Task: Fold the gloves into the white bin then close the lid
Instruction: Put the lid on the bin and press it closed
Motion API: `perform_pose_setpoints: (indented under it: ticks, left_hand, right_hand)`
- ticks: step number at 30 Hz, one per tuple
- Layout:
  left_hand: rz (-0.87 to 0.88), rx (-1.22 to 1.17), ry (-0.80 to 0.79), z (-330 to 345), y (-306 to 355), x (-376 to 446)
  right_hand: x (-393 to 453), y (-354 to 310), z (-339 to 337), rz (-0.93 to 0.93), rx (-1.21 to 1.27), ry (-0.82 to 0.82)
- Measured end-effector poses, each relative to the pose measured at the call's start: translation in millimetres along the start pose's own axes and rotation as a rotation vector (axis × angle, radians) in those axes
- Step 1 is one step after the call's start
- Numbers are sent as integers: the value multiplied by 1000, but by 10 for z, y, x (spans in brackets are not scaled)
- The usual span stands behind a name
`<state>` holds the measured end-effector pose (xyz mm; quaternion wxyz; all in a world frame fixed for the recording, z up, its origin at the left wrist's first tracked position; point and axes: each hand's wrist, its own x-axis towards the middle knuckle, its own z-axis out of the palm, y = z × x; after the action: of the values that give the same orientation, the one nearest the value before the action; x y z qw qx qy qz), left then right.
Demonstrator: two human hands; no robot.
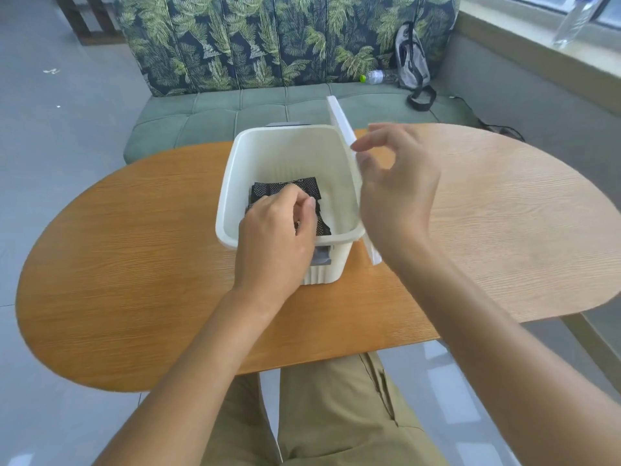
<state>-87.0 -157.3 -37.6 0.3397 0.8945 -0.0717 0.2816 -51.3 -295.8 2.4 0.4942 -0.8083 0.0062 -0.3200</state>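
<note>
A white bin [232,183] stands open in the middle of the wooden table [134,264]. Black dotted gloves [285,191] lie folded on its floor. My left hand [279,237] reaches into the bin over its near rim, fingers pinched on the gloves. The white lid [341,124] stands on edge along the bin's right side. My right hand [396,183] is at the lid, thumb and fingers apart around its edge; the lid's lower end [374,253] shows below my wrist. Whether the right hand actually grips the lid is unclear.
A green bench [215,112] with a leaf-print back stands behind the table. On it lie a plastic bottle [374,76] and a grey bag [411,62]. A clear bottle [571,25] stands on the window ledge at the far right.
</note>
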Motion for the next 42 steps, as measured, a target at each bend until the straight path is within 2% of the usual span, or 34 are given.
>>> perform_pose_setpoints:
  ticks: [7, 11, 18, 23, 27, 30, 32, 34, 38, 42]
  left_hand:
    - [-253, -363, 133, -145, -40, 114]
    - [-186, -246, 158, -322, -173, 144]
    - [-119, -174, 126, -468, -466, 109]
    - [-80, -186, 21, -456, -554, 100]
    - [-87, -131, -54, -442, -603, 147]
    - [-30, -43, -186, -424, -649, 159]
    - [4, -15, -232, -407, -678, 153]
    - [0, -23, -228, -406, -688, 143]
    - [15, -14, -199, -416, -683, 154]
    - [119, 92, -208, -422, -695, 127]
  right_hand:
    - [-308, 9, 365, -127, -139, -296]
    - [-388, -152, 528, -177, -170, -422]
    - [-436, -344, 767, 28, -1, -665]
    - [-246, -415, 736, 124, 118, -673]
    - [75, -400, 782, 9, 25, -554]
    - [409, -251, 847, -117, -131, -459]
    - [561, -47, 891, -183, -370, -513]
    - [569, 154, 934, -227, -561, -638]
    - [455, 216, 999, -228, -495, -697]
    - [428, 83, 1025, -193, -539, -759]
